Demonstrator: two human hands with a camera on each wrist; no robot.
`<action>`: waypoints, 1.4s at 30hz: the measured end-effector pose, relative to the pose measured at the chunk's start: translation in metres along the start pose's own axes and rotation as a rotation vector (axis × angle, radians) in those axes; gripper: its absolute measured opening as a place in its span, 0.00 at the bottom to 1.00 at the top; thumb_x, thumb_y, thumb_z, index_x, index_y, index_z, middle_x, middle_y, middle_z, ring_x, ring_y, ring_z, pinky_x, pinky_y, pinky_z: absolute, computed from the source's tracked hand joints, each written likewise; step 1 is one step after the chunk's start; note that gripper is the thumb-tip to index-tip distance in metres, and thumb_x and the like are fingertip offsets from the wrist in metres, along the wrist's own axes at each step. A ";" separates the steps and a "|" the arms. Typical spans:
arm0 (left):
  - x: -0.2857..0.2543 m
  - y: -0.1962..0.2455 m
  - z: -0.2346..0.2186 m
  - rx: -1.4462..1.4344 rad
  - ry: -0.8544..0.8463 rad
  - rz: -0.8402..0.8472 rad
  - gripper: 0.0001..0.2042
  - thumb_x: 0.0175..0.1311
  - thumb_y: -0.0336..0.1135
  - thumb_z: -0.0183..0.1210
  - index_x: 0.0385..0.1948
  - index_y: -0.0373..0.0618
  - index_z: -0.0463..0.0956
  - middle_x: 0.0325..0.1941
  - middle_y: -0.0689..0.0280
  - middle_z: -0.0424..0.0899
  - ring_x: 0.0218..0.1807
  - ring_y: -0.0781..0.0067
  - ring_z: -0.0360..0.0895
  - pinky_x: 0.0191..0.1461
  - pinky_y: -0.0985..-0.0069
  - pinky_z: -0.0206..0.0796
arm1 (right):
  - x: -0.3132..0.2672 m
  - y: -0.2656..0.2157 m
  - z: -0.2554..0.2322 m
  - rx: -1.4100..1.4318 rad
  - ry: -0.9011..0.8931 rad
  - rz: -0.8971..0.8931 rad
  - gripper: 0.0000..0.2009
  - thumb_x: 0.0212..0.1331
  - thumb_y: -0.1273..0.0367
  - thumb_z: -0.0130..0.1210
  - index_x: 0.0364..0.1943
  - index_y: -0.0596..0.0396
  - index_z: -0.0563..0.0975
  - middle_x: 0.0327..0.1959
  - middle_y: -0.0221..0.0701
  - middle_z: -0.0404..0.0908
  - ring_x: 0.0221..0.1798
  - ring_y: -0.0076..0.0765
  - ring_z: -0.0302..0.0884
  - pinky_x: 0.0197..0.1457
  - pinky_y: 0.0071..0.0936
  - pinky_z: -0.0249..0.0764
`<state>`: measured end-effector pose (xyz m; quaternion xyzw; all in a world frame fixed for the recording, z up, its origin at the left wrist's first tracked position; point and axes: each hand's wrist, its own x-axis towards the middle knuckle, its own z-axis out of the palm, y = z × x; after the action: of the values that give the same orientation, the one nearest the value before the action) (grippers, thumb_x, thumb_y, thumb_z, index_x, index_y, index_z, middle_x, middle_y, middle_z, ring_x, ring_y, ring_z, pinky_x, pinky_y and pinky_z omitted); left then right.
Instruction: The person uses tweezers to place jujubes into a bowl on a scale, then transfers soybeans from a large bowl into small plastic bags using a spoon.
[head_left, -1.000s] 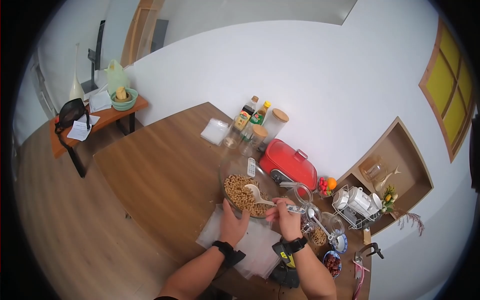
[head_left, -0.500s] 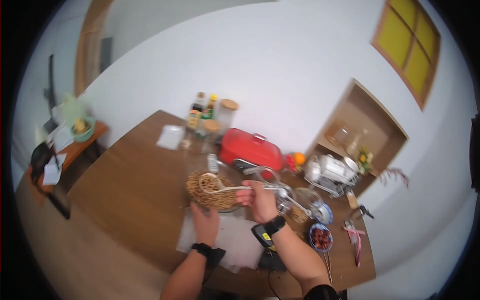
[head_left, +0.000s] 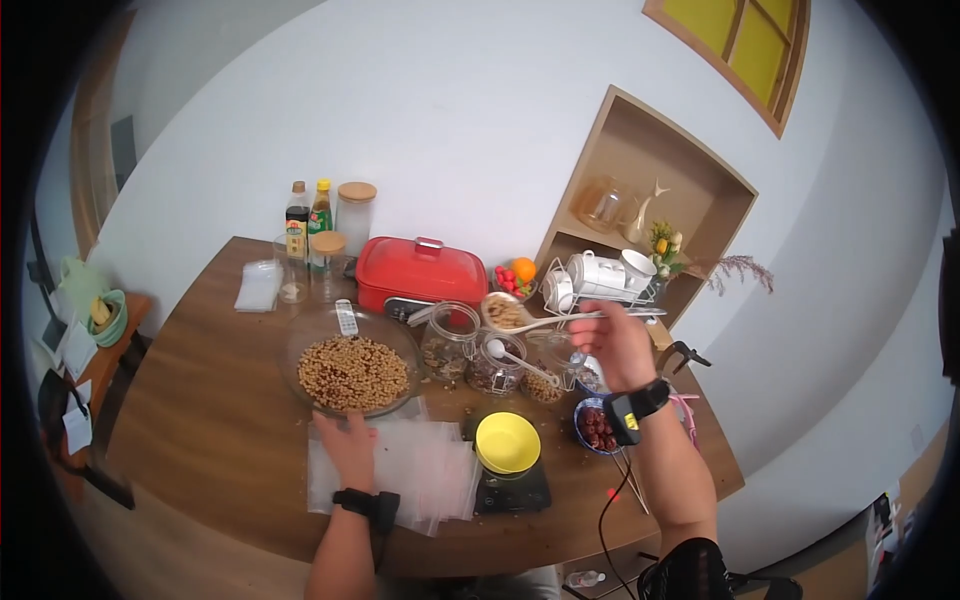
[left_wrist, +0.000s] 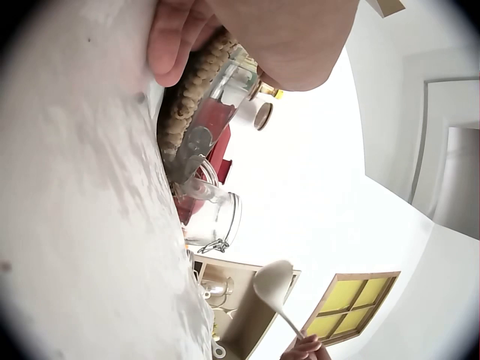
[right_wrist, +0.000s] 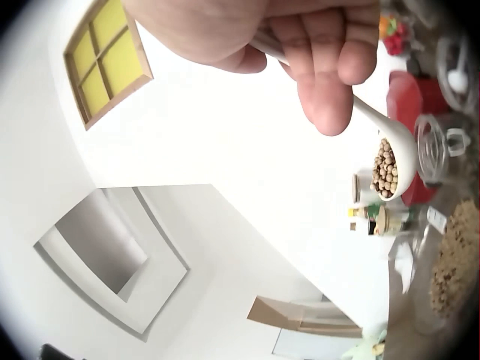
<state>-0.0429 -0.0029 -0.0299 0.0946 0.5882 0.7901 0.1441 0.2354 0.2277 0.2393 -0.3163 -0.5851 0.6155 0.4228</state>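
Observation:
In the head view my right hand (head_left: pixel 612 345) grips the handle of a white spoon (head_left: pixel 507 314), raised above the glass jars. Round tan beans or grains fill its bowl, also plain in the right wrist view (right_wrist: pixel 385 171). My left hand (head_left: pixel 347 447) touches the near rim of a wide glass bowl (head_left: pixel 412 353), its fingers relaxed. Inside that bowl lies a heap of tan grains (head_left: pixel 352 375). Under and beside the left hand are clear plastic bags (head_left: pixel 430 465). A yellow bowl (head_left: pixel 508 443) rests on a black scale (head_left: pixel 513 492).
Behind stand a red cooker (head_left: pixel 422 272), sauce bottles (head_left: pixel 297 222) and lidded jars (head_left: pixel 355 215). Open glass jars (head_left: pixel 450 342), one with a small white spoon (head_left: pixel 520 361), stand mid-table. A bowl of red dates (head_left: pixel 597 425) and a cup rack (head_left: pixel 603 280) are at the right.
The right hand has lifted the spoon out of the glass bowl and carried it right, over the jars. The head view has turned right, showing the yellow bowl. The left hand stays by the glass bowl.

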 end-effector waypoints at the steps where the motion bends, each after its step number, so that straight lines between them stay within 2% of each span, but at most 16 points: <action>1: 0.000 -0.001 0.000 -0.014 0.018 -0.015 0.44 0.78 0.37 0.60 0.84 0.30 0.40 0.75 0.41 0.68 0.31 0.66 0.86 0.30 0.73 0.80 | 0.002 0.000 -0.016 -0.010 0.034 -0.013 0.18 0.79 0.58 0.51 0.54 0.60 0.81 0.37 0.41 0.92 0.33 0.33 0.89 0.38 0.27 0.81; 6: -0.002 0.004 0.003 -0.016 0.060 -0.023 0.43 0.76 0.35 0.61 0.83 0.30 0.42 0.75 0.38 0.67 0.30 0.65 0.86 0.31 0.72 0.80 | -0.001 0.011 -0.068 -0.142 0.188 -0.102 0.18 0.80 0.58 0.50 0.53 0.60 0.79 0.35 0.40 0.91 0.31 0.32 0.89 0.35 0.25 0.79; 7: -0.002 0.004 0.003 -0.015 0.052 -0.017 0.43 0.76 0.34 0.61 0.83 0.30 0.42 0.75 0.37 0.67 0.30 0.65 0.86 0.31 0.72 0.80 | -0.002 0.014 -0.074 -0.158 0.206 -0.109 0.18 0.78 0.59 0.52 0.54 0.62 0.79 0.35 0.42 0.90 0.31 0.35 0.88 0.37 0.28 0.82; 13: 0.005 -0.002 -0.004 -0.018 -0.016 0.009 0.41 0.76 0.33 0.59 0.83 0.31 0.44 0.73 0.36 0.67 0.30 0.64 0.86 0.30 0.72 0.80 | 0.000 0.039 -0.099 -0.204 0.282 -0.141 0.18 0.79 0.59 0.51 0.54 0.62 0.80 0.35 0.42 0.90 0.30 0.34 0.89 0.35 0.28 0.82; 16: 0.003 0.000 -0.003 0.007 0.003 -0.002 0.40 0.77 0.33 0.59 0.83 0.31 0.44 0.73 0.35 0.67 0.31 0.64 0.87 0.30 0.72 0.80 | 0.000 0.042 -0.101 -0.201 0.284 -0.172 0.16 0.81 0.60 0.50 0.52 0.60 0.79 0.32 0.41 0.91 0.28 0.33 0.90 0.30 0.24 0.76; 18: 0.002 0.004 -0.004 0.009 -0.027 -0.001 0.41 0.77 0.33 0.60 0.83 0.29 0.44 0.74 0.33 0.66 0.32 0.62 0.87 0.31 0.71 0.81 | 0.000 0.045 -0.102 -0.204 0.282 -0.182 0.15 0.81 0.60 0.50 0.52 0.59 0.79 0.32 0.41 0.91 0.29 0.32 0.90 0.30 0.23 0.76; 23: 0.012 -0.020 -0.006 0.059 0.017 0.059 0.41 0.77 0.34 0.60 0.81 0.23 0.44 0.78 0.30 0.62 0.42 0.57 0.88 0.33 0.70 0.83 | 0.000 0.056 -0.101 -0.244 0.247 -0.224 0.13 0.83 0.62 0.50 0.52 0.58 0.79 0.32 0.39 0.90 0.28 0.32 0.89 0.31 0.23 0.77; 26: 0.021 -0.037 -0.010 0.088 0.024 0.110 0.40 0.77 0.34 0.60 0.81 0.23 0.45 0.78 0.31 0.63 0.48 0.57 0.87 0.34 0.71 0.84 | -0.002 0.066 -0.100 -0.300 0.208 -0.270 0.12 0.83 0.64 0.50 0.53 0.60 0.79 0.32 0.38 0.90 0.29 0.31 0.88 0.33 0.24 0.79; 29: 0.007 -0.007 -0.005 0.052 0.003 0.042 0.39 0.77 0.33 0.59 0.81 0.24 0.47 0.76 0.35 0.66 0.51 0.60 0.85 0.34 0.72 0.84 | -0.013 0.067 -0.088 -0.426 0.157 -0.322 0.12 0.83 0.67 0.52 0.55 0.62 0.79 0.33 0.37 0.90 0.32 0.28 0.89 0.36 0.26 0.82; 32: -0.002 0.010 0.000 0.006 -0.004 -0.013 0.36 0.77 0.32 0.58 0.80 0.27 0.51 0.73 0.42 0.71 0.51 0.63 0.84 0.34 0.73 0.84 | -0.025 0.068 -0.077 -0.562 0.101 -0.362 0.13 0.83 0.64 0.52 0.55 0.61 0.79 0.35 0.35 0.90 0.35 0.26 0.88 0.37 0.24 0.79; 33: -0.002 0.010 -0.001 -0.008 -0.001 -0.020 0.34 0.77 0.31 0.58 0.79 0.28 0.52 0.71 0.44 0.72 0.50 0.63 0.84 0.33 0.73 0.83 | -0.028 0.072 -0.075 -0.624 0.115 -0.405 0.12 0.81 0.67 0.54 0.53 0.62 0.82 0.34 0.38 0.91 0.34 0.34 0.91 0.38 0.31 0.83; 36: 0.000 0.006 -0.003 -0.026 -0.052 0.060 0.29 0.78 0.30 0.57 0.76 0.33 0.58 0.67 0.49 0.76 0.45 0.65 0.84 0.33 0.74 0.83 | -0.038 0.067 -0.073 -1.192 -0.012 -0.825 0.10 0.76 0.68 0.58 0.52 0.58 0.83 0.36 0.44 0.91 0.36 0.50 0.91 0.40 0.40 0.84; 37: -0.001 0.007 -0.003 -0.024 -0.042 0.068 0.28 0.78 0.31 0.58 0.74 0.35 0.59 0.65 0.50 0.78 0.44 0.65 0.84 0.33 0.74 0.82 | -0.046 0.058 -0.065 -1.265 -0.078 -0.849 0.10 0.71 0.69 0.60 0.52 0.54 0.84 0.37 0.47 0.89 0.39 0.60 0.87 0.42 0.49 0.83; 40: -0.005 0.015 0.003 -0.024 0.000 0.077 0.24 0.78 0.31 0.58 0.71 0.37 0.62 0.61 0.52 0.81 0.44 0.66 0.85 0.33 0.74 0.82 | -0.050 0.046 -0.051 -1.502 -0.151 -0.996 0.11 0.65 0.73 0.63 0.50 0.55 0.83 0.35 0.42 0.87 0.36 0.54 0.85 0.41 0.47 0.79; 42: -0.011 0.025 0.003 -0.005 0.009 0.066 0.24 0.78 0.32 0.59 0.70 0.37 0.63 0.59 0.52 0.82 0.45 0.67 0.85 0.34 0.73 0.82 | -0.054 0.033 -0.026 -1.447 -0.089 -1.190 0.12 0.62 0.76 0.62 0.49 0.57 0.83 0.33 0.39 0.85 0.34 0.50 0.83 0.41 0.47 0.77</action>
<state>-0.0342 -0.0105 -0.0044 0.1097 0.5834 0.7964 0.1156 0.2773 0.1923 0.1981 -0.1271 -0.9070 -0.2043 0.3458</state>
